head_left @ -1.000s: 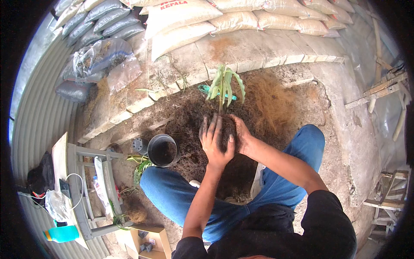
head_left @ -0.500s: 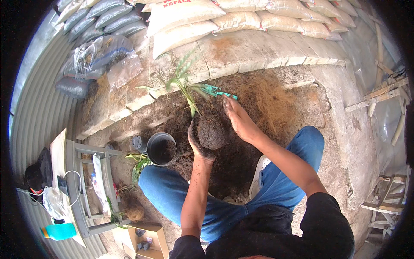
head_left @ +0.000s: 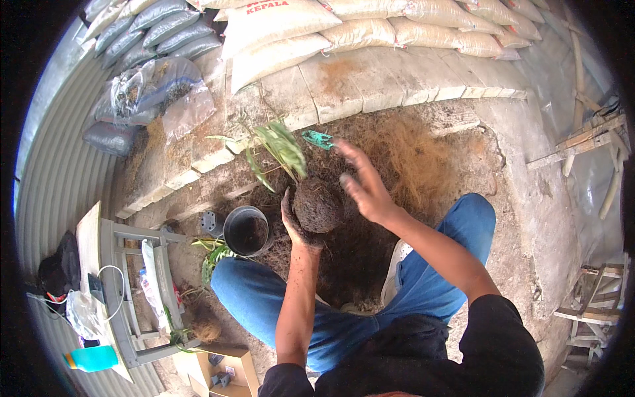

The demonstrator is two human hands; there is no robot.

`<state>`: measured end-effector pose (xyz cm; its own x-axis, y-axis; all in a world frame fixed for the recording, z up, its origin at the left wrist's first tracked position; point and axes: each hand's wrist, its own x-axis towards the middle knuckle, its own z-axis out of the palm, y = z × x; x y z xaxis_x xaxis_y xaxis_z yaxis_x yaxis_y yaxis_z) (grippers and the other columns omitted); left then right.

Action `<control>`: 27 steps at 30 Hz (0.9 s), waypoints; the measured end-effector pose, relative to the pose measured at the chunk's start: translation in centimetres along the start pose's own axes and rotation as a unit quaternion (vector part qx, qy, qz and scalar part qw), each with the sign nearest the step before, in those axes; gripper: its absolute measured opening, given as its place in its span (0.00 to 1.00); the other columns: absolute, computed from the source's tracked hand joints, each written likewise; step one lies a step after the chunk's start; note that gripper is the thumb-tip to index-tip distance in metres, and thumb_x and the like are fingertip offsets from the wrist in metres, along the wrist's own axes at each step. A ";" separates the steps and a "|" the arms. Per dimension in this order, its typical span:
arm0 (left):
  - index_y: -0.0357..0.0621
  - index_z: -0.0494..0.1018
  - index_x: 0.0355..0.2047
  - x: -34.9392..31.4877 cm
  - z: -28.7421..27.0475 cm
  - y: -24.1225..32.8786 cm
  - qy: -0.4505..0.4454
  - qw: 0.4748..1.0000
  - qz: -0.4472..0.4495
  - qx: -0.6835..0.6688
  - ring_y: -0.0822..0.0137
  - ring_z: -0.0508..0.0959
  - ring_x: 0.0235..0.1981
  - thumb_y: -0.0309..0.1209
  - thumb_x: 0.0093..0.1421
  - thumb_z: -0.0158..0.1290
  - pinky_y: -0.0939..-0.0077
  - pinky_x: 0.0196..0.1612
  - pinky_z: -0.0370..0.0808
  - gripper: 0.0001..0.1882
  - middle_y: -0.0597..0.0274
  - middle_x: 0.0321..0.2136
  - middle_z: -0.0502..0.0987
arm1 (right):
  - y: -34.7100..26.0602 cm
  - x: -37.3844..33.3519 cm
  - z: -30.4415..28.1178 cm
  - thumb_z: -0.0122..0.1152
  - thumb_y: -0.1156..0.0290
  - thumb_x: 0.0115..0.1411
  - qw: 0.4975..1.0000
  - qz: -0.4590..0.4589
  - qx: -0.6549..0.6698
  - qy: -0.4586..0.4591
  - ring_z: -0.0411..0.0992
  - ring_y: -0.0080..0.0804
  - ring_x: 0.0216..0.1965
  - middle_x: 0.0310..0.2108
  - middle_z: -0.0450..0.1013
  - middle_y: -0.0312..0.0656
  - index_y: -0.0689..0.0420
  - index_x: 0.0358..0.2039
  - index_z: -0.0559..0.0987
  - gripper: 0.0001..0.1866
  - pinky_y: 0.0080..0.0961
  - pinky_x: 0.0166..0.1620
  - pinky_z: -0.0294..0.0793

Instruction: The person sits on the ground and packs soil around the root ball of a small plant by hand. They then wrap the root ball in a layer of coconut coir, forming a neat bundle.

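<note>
My left hand (head_left: pixel 295 221) cups the left side and underside of a dark, round soil root ball (head_left: pixel 318 206), fingers wrapped against it. From the top of that ball rises a leafy green plant (head_left: pixel 281 147), leaning to the left, its leaves partly blurred. My right hand (head_left: pixel 369 192) is apart from the ball on its right, fingers spread and somewhat smeared by motion. Just beyond those fingertips a teal hand trowel (head_left: pixel 318 139) lies on the soil, part of it hidden by the hand. A black plant pot (head_left: pixel 247 230) with some soil inside stands left of my left hand.
Loose dark soil and brown coir fibre (head_left: pixel 413 159) spread around my hands. A smaller grey pot (head_left: pixel 211 223) lies by the black one. Concrete blocks (head_left: pixel 340 99) edge the far side, with stacked sacks (head_left: pixel 364 34) behind. A bench (head_left: pixel 126 291) and cardboard box (head_left: pixel 248 370) are at left.
The root ball has shifted slightly left and up in my left hand, and its leaves have swung. My right hand's fingers have spread and curled, and less of the trowel's length shows.
</note>
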<state>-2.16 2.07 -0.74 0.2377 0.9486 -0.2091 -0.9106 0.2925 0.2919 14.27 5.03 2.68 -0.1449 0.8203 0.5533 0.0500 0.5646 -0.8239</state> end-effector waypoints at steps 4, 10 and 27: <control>0.45 0.71 0.51 0.2 0.3 0.3 -0.004 1.000 0.027 -0.008 0.55 0.76 0.47 0.53 0.62 0.42 0.55 0.51 0.74 0.28 0.55 0.46 0.77 | -0.2 -0.7 0.0 0.45 0.40 0.63 0.991 0.017 -0.064 -0.118 0.47 0.50 0.68 0.66 0.51 0.52 0.51 0.62 0.66 0.35 0.52 0.67 0.44; 0.43 0.67 0.57 0.0 -0.7 0.6 -0.052 0.998 0.010 -0.014 0.54 0.74 0.51 0.51 0.64 0.42 0.58 0.55 0.72 0.29 0.54 0.52 0.74 | -1.0 0.6 -1.4 0.48 0.33 0.57 0.988 0.046 -0.044 -0.138 0.50 0.49 0.66 0.67 0.50 0.49 0.53 0.67 0.55 0.47 0.50 0.67 0.47; 0.43 0.67 0.56 1.8 0.0 -0.6 -0.022 1.000 0.002 -0.021 0.53 0.74 0.50 0.50 0.65 0.39 0.55 0.55 0.72 0.28 0.53 0.50 0.74 | -0.8 -0.2 -1.6 0.56 0.39 0.58 0.996 0.045 0.067 -0.039 0.45 0.48 0.69 0.68 0.45 0.54 0.61 0.67 0.52 0.49 0.46 0.68 0.45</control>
<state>-1.17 3.58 -1.34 0.2473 0.9545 -0.1664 -0.9249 0.2838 0.2531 15.87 4.54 3.38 -0.2220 0.8550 0.4688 -0.0647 0.4668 -0.8820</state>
